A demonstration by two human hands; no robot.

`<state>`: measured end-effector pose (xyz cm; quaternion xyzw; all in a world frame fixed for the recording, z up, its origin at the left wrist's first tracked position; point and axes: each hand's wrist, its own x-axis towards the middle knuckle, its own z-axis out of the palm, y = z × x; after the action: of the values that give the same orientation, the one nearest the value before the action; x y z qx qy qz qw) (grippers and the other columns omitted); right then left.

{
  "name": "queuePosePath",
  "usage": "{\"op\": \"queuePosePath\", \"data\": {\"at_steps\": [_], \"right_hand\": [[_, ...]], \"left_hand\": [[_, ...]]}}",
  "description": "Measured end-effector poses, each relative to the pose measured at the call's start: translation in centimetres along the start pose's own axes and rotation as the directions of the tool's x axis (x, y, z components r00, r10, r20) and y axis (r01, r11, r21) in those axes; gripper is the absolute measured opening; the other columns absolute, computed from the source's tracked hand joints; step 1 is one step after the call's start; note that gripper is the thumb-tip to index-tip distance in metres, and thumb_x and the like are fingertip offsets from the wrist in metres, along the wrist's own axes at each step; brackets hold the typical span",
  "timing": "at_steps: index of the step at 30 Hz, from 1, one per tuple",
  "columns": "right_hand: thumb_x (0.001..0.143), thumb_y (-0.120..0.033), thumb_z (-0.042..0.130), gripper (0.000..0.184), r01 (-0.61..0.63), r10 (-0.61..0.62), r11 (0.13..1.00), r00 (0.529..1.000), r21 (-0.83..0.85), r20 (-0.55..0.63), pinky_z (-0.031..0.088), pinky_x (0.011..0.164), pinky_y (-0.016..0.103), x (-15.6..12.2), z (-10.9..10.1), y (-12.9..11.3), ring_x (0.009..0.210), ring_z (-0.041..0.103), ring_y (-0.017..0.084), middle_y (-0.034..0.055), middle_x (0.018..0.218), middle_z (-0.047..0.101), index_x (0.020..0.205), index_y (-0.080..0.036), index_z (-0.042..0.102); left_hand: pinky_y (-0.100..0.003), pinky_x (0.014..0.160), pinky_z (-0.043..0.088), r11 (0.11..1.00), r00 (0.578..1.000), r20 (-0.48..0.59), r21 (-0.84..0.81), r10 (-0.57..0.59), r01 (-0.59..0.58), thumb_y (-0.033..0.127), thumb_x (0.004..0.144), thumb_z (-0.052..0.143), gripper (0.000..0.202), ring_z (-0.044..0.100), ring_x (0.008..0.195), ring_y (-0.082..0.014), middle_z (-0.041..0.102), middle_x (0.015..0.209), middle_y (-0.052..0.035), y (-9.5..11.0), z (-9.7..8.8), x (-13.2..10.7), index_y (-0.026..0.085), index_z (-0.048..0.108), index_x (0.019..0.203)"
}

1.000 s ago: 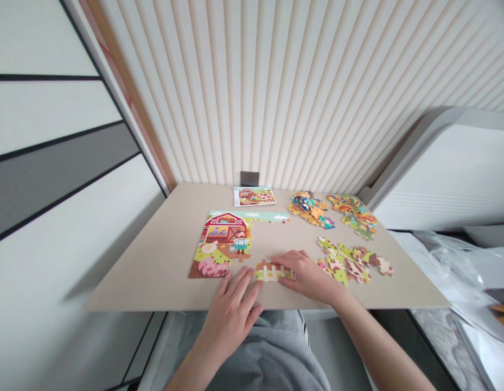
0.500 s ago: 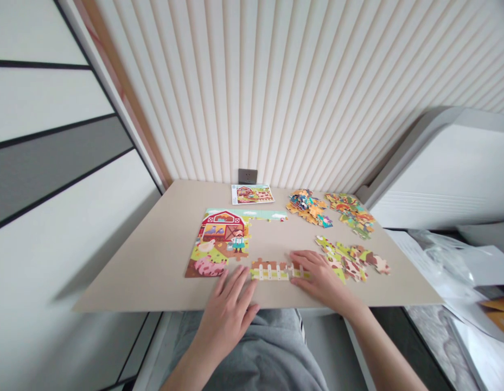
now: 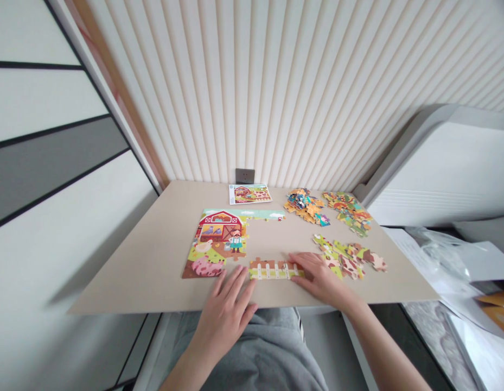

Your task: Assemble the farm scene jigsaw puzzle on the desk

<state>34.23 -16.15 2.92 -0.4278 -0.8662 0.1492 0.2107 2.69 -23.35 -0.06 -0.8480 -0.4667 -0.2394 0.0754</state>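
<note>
A fence strip of joined puzzle pieces lies near the table's front edge. My right hand covers its right end, thumb at the near side and fingers at the far side, gripping a fence puzzle piece. My left hand rests with fingers stretched out, fingertips by the strip's left end and the pig corner of the joined farm section. That section shows a red barn, a farmer and a pig, with a sky strip running right from its top. What lies under my right palm is hidden.
A small picture card of the farm stands behind the puzzle. To the right lie a heap of orange and blue pieces, colourful pieces and loose cow pieces. A wall socket is at the back.
My right hand has pushed its fence puzzle piece slightly left, and the gap to the rest of the fence strip has closed. My left hand has hardly moved. The view has shifted a little.
</note>
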Motion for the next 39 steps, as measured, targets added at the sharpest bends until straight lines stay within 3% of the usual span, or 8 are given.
{"op": "queuePosePath", "data": {"at_steps": [5, 16, 20, 26, 32, 35, 39], "right_hand": [[0.096, -0.034, 0.066, 0.047, -0.012, 0.012, 1.000, 1.000, -0.017, 0.017, 0.047, 0.110, 0.051, 0.5, 0.2, -0.3, 0.125, 0.062, 0.030, 0.0103, 0.134, 0.069, 0.142, -0.029, 0.060], [0.099, -0.035, 0.064, 0.043, 0.028, -0.026, 0.995, 0.999, -0.099, 0.021, 0.047, 0.109, 0.050, 0.1, -0.7, -1.6, 0.132, 0.057, 0.030, 0.0085, 0.145, 0.061, 0.142, -0.035, 0.061], [0.102, -0.033, 0.059, 0.030, 0.069, -0.068, 0.984, 0.998, -0.165, 0.012, 0.047, 0.105, 0.052, -0.6, -0.2, -2.3, 0.127, 0.059, 0.031, 0.0090, 0.140, 0.064, 0.131, -0.034, 0.070], [0.104, -0.028, 0.054, 0.033, 0.068, -0.071, 0.976, 0.997, -0.207, -0.006, 0.041, 0.111, 0.056, -1.5, 0.4, -3.0, 0.133, 0.055, 0.031, 0.0083, 0.144, 0.062, 0.134, -0.034, 0.067], [0.103, -0.025, 0.054, 0.032, 0.003, -0.035, 0.972, 0.991, -0.235, -0.129, 0.038, 0.114, 0.055, -2.9, 0.5, -2.1, 0.128, 0.058, 0.029, 0.0081, 0.135, 0.068, 0.133, -0.029, 0.065], [0.102, -0.023, 0.056, 0.028, 0.007, -0.052, 0.962, 0.987, -0.274, -0.155, 0.039, 0.113, 0.055, -3.9, 1.0, -1.6, 0.124, 0.061, 0.028, 0.0065, 0.130, 0.071, 0.126, -0.028, 0.069], [0.102, -0.021, 0.056, 0.031, 0.020, -0.066, 0.960, 0.985, -0.278, -0.159, 0.041, 0.112, 0.053, -4.5, 1.3, -1.7, 0.125, 0.061, 0.027, 0.0078, 0.133, 0.070, 0.131, -0.027, 0.067]], "left_hand": [[-0.051, 0.123, 0.031, 1.000, 1.000, -0.004, 0.006, 0.003, -0.002, 0.041, 0.102, 0.054, 0.044, 0.047, 0.145, -0.0293, 0.053, 0.154, -0.0118, 0.1, 0.0, 0.1, 0.023, 0.061, 0.142], [-0.051, 0.123, 0.032, 1.000, 1.000, 0.015, 0.008, 0.013, -0.013, 0.039, 0.102, 0.054, 0.045, 0.045, 0.146, -0.0302, 0.051, 0.156, -0.0124, 0.0, 0.0, -0.1, 0.022, 0.059, 0.144], [-0.051, 0.123, 0.032, 1.000, 1.000, 0.001, 0.003, 0.004, -0.004, 0.041, 0.102, 0.054, 0.044, 0.047, 0.145, -0.0296, 0.053, 0.155, -0.0125, 0.0, 0.1, 0.0, 0.023, 0.060, 0.142], [-0.051, 0.124, 0.031, 1.000, 1.000, 0.030, 0.014, 0.002, -0.003, 0.039, 0.102, 0.054, 0.045, 0.045, 0.147, -0.0299, 0.051, 0.156, -0.0127, 0.1, 0.1, -0.1, 0.022, 0.059, 0.143], [-0.050, 0.123, 0.031, 0.998, 0.999, 0.023, 0.037, 0.045, -0.046, 0.040, 0.102, 0.055, 0.047, 0.044, 0.147, -0.0296, 0.050, 0.157, -0.0131, -0.1, -0.1, -0.2, 0.021, 0.058, 0.145], [-0.048, 0.125, 0.029, 0.998, 0.998, -0.003, 0.027, 0.059, -0.059, 0.042, 0.103, 0.054, 0.045, 0.046, 0.146, -0.0278, 0.054, 0.154, -0.0119, -0.1, -0.1, -0.1, 0.022, 0.060, 0.142], [-0.048, 0.125, 0.027, 0.997, 0.998, 0.008, 0.036, 0.069, -0.070, 0.042, 0.103, 0.054, 0.044, 0.046, 0.146, -0.0272, 0.053, 0.155, -0.0113, -0.1, -0.1, -0.1, 0.022, 0.060, 0.142]]}}
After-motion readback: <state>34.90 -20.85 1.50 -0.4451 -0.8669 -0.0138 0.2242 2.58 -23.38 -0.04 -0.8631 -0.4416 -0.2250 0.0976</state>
